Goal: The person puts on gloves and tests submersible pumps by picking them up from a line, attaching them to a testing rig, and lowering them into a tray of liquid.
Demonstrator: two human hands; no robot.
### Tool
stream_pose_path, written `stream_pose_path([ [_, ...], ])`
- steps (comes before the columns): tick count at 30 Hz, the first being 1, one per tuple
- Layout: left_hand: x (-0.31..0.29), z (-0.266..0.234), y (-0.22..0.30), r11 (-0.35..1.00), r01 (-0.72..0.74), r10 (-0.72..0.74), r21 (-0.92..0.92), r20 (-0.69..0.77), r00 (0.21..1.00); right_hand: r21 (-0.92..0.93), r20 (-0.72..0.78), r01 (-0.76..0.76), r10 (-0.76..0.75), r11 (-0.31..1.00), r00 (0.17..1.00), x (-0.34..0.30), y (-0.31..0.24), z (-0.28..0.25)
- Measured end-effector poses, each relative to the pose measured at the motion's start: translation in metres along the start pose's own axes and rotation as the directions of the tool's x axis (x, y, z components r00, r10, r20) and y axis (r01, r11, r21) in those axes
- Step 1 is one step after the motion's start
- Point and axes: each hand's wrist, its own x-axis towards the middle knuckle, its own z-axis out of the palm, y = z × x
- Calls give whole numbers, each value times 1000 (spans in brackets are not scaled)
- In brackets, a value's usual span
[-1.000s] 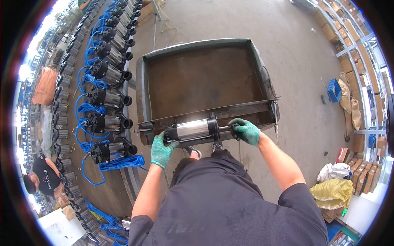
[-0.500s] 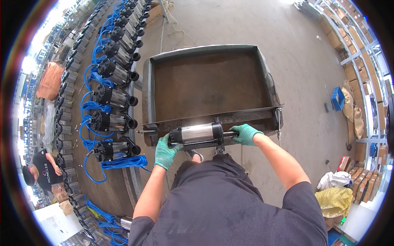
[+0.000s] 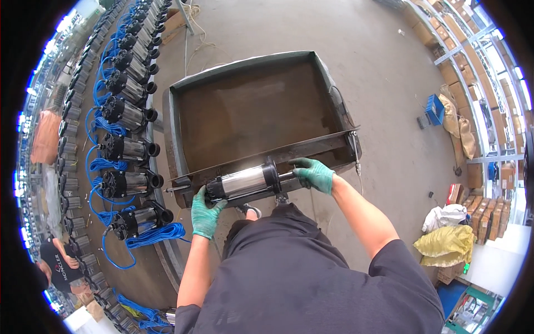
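A submersible pump body (image 3: 240, 182), a shiny silver cylinder with black ends, lies crosswise over the near ledge of the metal tank (image 3: 179, 133). My left hand (image 3: 204, 214), in a green glove, grips its black left end, thumb and fingers spread around it. From the right end sticks out a metal shaft (image 3: 286, 176). Curled about the tip of this shaft is my green-gloved right hand (image 3: 315, 174), its index finger reaching along the far side. Whether it also holds a small part there is hidden.
To the left, finished-looking pumps (image 3: 123, 147) with blue cables (image 3: 158, 235) stand in a row on a bench. A person (image 3: 62, 264) is at the far left. A rod fitting (image 3: 356, 150) stands at the tank's right corner. Sacks (image 3: 445, 236) and shelves with boxes (image 3: 464, 83) line the right.
The view has turned, so the tank and pumps appear shifted left and tilted. My left hand stays at the pump's end; the right hand's index finger now stretches out farther over the shaft.
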Motion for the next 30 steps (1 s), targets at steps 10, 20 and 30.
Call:
stream_pose_path([
  [10,-33,-35,-123,927,371,-344,44,-292,893,-5,3,102,-102,995,995,5,1,9],
  [20,-29,-35,-87,729,545,-519,-415,184,835,-348,-209,109,-190,931,959,-12,24,-29],
  [30,-36,-75,80,880,233,-179,-414,164,970,424,-833,578,50,698,551,-23,66,-138],
])
